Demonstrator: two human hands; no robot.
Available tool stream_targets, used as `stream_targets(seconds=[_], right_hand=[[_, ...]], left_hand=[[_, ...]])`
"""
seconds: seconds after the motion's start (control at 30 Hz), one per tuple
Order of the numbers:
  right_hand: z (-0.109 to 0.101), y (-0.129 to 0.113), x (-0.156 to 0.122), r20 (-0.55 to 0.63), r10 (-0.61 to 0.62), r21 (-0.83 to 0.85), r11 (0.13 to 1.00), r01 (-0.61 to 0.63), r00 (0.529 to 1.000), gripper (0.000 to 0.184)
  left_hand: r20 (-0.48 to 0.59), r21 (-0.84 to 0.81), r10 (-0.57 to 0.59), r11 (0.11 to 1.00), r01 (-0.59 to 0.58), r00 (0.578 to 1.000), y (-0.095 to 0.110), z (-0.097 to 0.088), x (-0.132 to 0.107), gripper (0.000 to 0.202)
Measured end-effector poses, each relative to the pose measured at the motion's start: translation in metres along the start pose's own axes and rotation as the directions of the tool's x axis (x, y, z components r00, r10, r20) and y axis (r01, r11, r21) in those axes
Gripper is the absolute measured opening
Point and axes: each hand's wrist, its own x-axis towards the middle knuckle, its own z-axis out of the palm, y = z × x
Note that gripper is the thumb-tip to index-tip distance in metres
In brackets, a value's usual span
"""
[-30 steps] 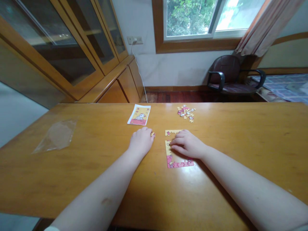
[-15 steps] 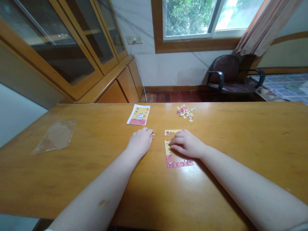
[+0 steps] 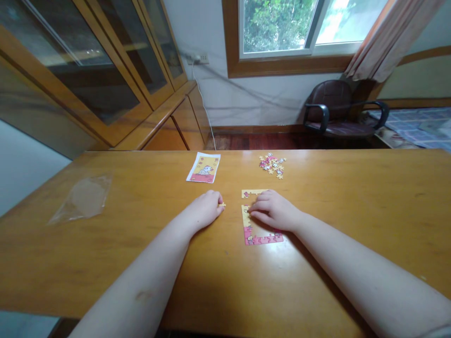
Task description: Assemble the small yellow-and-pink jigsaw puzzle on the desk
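My left hand point(image 3: 207, 210) is closed in a pinch on a small yellow jigsaw piece point(image 3: 222, 204), just left of the partly joined puzzle border. That border point(image 3: 262, 240) has yellow along its left side and pink along the bottom. A separate yellow top strip point(image 3: 245, 194) lies a small gap above it. Over the border lies my right hand point(image 3: 275, 211), palm down, with its fingers apart and their tips touching the left side. It covers part of the border's inside and right side. A printed picture card point(image 3: 204, 167) with a white animal on yellow and pink lies farther back.
Loose jigsaw pieces point(image 3: 273, 165) form a pile near the far edge of the wooden table point(image 3: 334, 188). On the left lies a clear plastic bag point(image 3: 84, 197). Beyond the table are a glass-door cabinet point(image 3: 141, 112) and an office chair point(image 3: 331, 108).
My left hand has shifted slightly down and left, and the yellow jigsaw piece in it shows more. My right hand stays over the puzzle border.
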Motion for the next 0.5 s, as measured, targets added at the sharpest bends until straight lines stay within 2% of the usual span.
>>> stream_targets(seconds=[0.13,0.27,0.37,0.43,0.5], right_hand=[[0.001,0.001,0.000,0.003,-0.005,0.004,1.000,0.005,1.000,0.019],[0.001,0.000,0.000,-0.007,0.001,0.010,1.000,-0.001,1.000,0.019],[0.001,-0.001,0.001,-0.010,0.008,0.010,1.000,-0.008,1.000,0.020],[0.001,-0.001,0.001,-0.005,0.009,0.006,1.000,-0.009,1.000,0.020],[0.000,-0.002,0.002,0.002,0.010,-0.002,1.000,-0.010,1.000,0.020]], left_hand=[[0.011,-0.074,0.051,0.996,-0.050,0.999,0.004,-0.003,-0.002,0.012],[0.027,-0.246,0.056,0.968,-0.048,0.998,0.014,-0.002,0.000,0.007],[-0.066,-0.432,0.059,0.898,-0.082,0.996,0.024,0.008,0.004,0.008],[-0.122,-0.545,0.039,0.833,-0.100,0.992,0.030,0.016,0.008,0.016],[-0.148,-0.559,0.038,0.821,-0.116,0.988,0.033,0.023,0.012,0.020]])
